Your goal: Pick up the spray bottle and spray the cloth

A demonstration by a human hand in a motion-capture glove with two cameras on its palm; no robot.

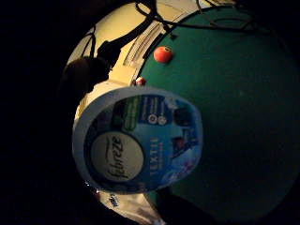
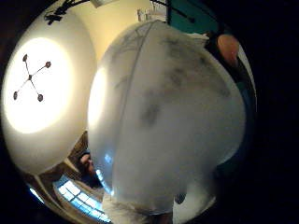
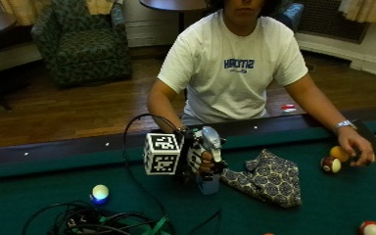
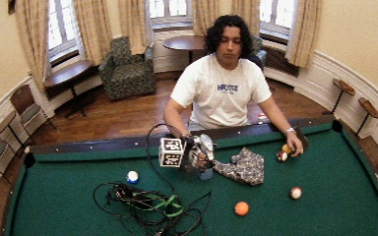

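The gloved right hand (image 3: pixel 198 155) had its fingers curled round a Febreze textile spray bottle (image 3: pixel 207 161), which stood upright with its base at or just above the green felt of the pool table (image 3: pixel 58 196); whether it was touching the felt could not be told. In the little-finger palm view the bottle's blue label (image 1: pixel 140 140) filled the frame close to the palm. The patterned cloth (image 3: pixel 266 177) lay crumpled on the felt just beside the grip, on the side of the person's bare hand (image 3: pixel 356 149), which rested well apart from the grip near 2 billiard balls (image 3: pixel 335 160). A blue and white ball (image 3: pixel 100 193) and a tangle of cables (image 3: pixel 103 221) lay on the other side of the grip. The pick-up step seemed to be in hand, with the bottle grasped but no spraying evident. The next move would probably call for aiming the nozzle toward the cloth and getting a finger onto the trigger, which was not clearly visible.
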